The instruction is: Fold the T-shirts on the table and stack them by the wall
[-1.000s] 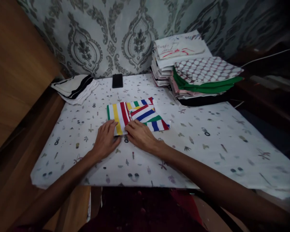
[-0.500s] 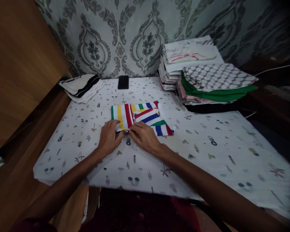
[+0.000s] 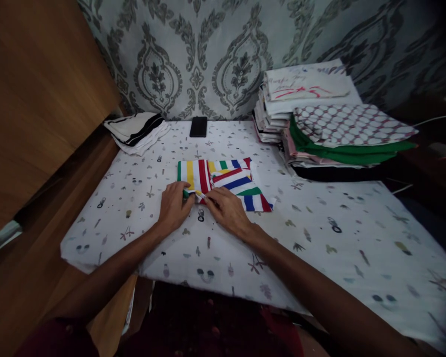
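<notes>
A folded striped cloth (image 3: 231, 184) in red, yellow, blue, green and white lies flat on the table, its right end running to a slanted point. At its near left edge, my left hand (image 3: 174, 207) has fingers and thumb closed on the fabric. Close beside it, my right hand (image 3: 227, 210) pinches the same edge with its fingertips. Between the two hands the edge is slightly raised and bunched. Part of the near edge is hidden behind my fingers.
The table (image 3: 319, 267) has a white printed cover. A black phone-like slab (image 3: 198, 127) lies near the patterned wall. Folded cloths (image 3: 137, 131) sit at the back left, beside a wooden panel (image 3: 40, 89). Tall stacks of folded fabric (image 3: 308, 89) stand at the back right.
The cloth's near edge is now lifted a little between my hands, showing a turned-up strip. The whole view has shifted slightly, while both hands stay at the same edge.
</notes>
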A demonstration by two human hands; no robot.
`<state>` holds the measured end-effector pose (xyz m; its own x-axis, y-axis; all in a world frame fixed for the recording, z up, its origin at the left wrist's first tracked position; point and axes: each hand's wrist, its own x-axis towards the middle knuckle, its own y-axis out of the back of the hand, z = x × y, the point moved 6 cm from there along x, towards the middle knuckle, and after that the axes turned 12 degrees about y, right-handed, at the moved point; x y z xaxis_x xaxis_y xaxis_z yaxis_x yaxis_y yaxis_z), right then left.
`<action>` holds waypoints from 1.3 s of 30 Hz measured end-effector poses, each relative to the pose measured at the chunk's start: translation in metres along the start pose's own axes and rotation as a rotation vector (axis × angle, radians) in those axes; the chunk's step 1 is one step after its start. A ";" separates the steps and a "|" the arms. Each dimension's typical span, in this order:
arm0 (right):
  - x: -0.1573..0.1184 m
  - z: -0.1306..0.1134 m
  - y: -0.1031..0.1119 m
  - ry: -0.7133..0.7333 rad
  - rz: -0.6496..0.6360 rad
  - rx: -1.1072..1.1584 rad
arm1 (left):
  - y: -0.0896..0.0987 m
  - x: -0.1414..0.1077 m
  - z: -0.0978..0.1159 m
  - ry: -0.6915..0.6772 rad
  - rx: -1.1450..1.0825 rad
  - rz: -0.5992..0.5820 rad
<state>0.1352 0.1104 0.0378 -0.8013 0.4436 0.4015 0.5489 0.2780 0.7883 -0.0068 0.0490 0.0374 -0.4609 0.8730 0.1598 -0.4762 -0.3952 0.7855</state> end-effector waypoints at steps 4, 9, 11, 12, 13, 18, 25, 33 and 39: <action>-0.002 0.000 -0.001 -0.006 0.000 -0.010 | 0.004 0.001 -0.002 0.010 -0.045 0.007; -0.003 0.000 -0.001 -0.002 0.013 -0.009 | 0.007 0.003 -0.004 0.042 -0.030 0.019; -0.003 0.000 -0.002 0.003 0.007 -0.020 | 0.008 0.003 -0.005 0.054 -0.014 0.018; -0.003 0.000 -0.002 0.007 0.004 -0.031 | 0.008 0.003 -0.005 0.056 0.001 0.014; -0.003 0.001 -0.003 0.012 0.001 -0.044 | 0.009 0.002 -0.005 0.054 0.023 0.006; -0.005 0.002 -0.006 0.048 -0.006 -0.083 | 0.013 -0.008 -0.008 0.026 0.155 -0.031; -0.008 0.004 -0.008 0.060 -0.008 -0.094 | 0.022 -0.026 -0.012 0.034 0.198 -0.030; -0.008 0.005 -0.010 0.078 0.013 -0.078 | 0.029 -0.033 -0.021 0.118 0.264 -0.066; -0.009 0.002 -0.009 0.116 -0.010 -0.104 | 0.026 -0.029 -0.015 0.091 0.398 -0.100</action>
<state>0.1377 0.1054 0.0259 -0.8318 0.3385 0.4400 0.5183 0.1896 0.8340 -0.0167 0.0093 0.0442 -0.4998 0.8655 0.0316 -0.2037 -0.1530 0.9670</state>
